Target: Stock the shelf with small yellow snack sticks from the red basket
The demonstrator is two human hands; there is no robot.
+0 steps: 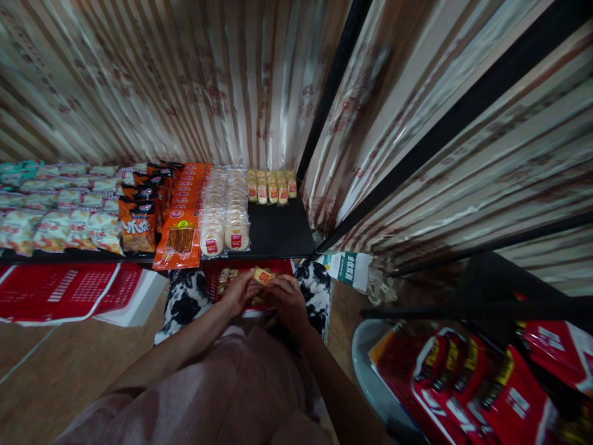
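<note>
Fingers [257, 279] of both hands pinch a yellow snack packet [264, 275] above the red basket [282, 267].

The red box [252, 272] under the shelf's [278, 238] front edge is mostly hidden by both hands. Print on the small yellow packet [263, 275] is too small to read. The picture's edge cuts off the red packs [467, 383] at lower right.

Snack packets line a black shelf [278, 235] against striped wallpaper.
Orange packs [181, 238] sit beside clear-wrapped rice crackers [226, 228]; a red basket [60, 290] rests below, left.
</note>
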